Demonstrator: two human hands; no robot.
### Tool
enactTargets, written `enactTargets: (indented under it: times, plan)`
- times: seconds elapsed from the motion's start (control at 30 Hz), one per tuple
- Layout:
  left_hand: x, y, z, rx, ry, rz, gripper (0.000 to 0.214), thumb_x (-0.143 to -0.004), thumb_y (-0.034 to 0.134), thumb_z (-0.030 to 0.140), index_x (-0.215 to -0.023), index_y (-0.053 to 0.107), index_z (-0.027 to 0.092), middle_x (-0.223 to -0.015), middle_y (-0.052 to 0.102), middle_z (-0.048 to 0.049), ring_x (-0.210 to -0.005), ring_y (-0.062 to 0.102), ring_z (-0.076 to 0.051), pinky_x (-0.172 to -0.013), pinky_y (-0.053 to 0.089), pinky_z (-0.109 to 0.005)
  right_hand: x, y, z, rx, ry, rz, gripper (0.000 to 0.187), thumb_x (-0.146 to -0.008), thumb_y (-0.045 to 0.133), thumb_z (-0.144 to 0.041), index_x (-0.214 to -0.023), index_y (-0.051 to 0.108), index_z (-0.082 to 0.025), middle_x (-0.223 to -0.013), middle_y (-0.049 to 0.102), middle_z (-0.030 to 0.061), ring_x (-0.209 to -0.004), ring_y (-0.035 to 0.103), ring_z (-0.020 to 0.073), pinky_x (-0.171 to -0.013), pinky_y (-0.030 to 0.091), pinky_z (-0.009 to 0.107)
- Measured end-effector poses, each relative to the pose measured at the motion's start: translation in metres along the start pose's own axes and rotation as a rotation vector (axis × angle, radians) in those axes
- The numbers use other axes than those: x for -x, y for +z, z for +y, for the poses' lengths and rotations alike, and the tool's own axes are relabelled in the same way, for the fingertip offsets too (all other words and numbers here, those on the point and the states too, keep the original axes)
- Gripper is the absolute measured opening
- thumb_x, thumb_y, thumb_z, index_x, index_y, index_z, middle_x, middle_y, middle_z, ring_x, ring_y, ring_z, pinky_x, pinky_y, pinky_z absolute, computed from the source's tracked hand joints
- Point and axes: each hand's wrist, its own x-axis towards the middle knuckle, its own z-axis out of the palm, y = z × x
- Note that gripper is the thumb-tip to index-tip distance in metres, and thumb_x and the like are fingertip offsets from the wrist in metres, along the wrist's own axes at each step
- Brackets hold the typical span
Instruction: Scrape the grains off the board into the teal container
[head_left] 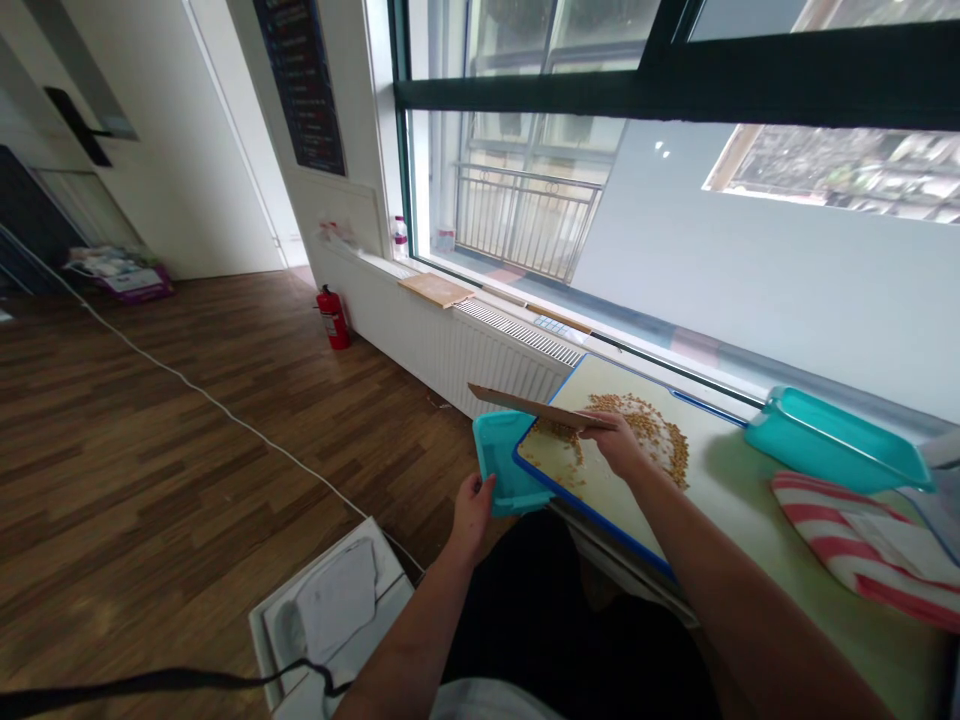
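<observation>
My left hand grips the near left rim of a teal plastic tray, held under the edge of a pale cutting board with a blue border. In my right hand is a thin flat brown board, its long edge low over the cutting board and its far end above the tray. Small golden-brown kernels or beans lie spread on the cutting board, in a curved heap beyond my right hand and scattered near the tray. The board partly hides them. Their exact kind cannot be made out.
A second teal tray and a red-and-white striped cloth are at the right. Behind runs a window sill with a wooden board over a radiator. A fire extinguisher and a white cable are on the floor.
</observation>
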Motion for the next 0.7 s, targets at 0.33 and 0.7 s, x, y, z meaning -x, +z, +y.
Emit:
enactTargets:
  times: [0.33,0.7]
  plan:
    - [0.006,0.001,0.008,0.003,0.034,0.010,0.036,-0.068,0.060,0.049,-0.075,0.061,0.014,-0.067,0.056,-0.0011,-0.061,0.051,-0.012,-0.056,0.040,-0.023,0.012,0.005,-0.010,-0.042,-0.005,-0.085,0.030,-0.048,0.064,-0.022,-0.075,0.077,-0.022,-0.072,0.072,0.0017,-0.069,0.064,0.0211,-0.068,0.049,0.033]
    - [0.011,0.001,0.006,-0.053,0.052,0.016,0.026,-0.068,0.060,0.040,-0.063,0.059,0.015,-0.059,0.053,0.0006,-0.058,0.049,-0.013,-0.053,0.036,-0.023,0.024,0.008,-0.008,0.007,-0.010,-0.196,0.038,-0.054,0.058,-0.020,-0.088,0.077,-0.020,-0.072,0.072,0.0017,-0.064,0.061,0.0184,-0.058,0.046,0.028]
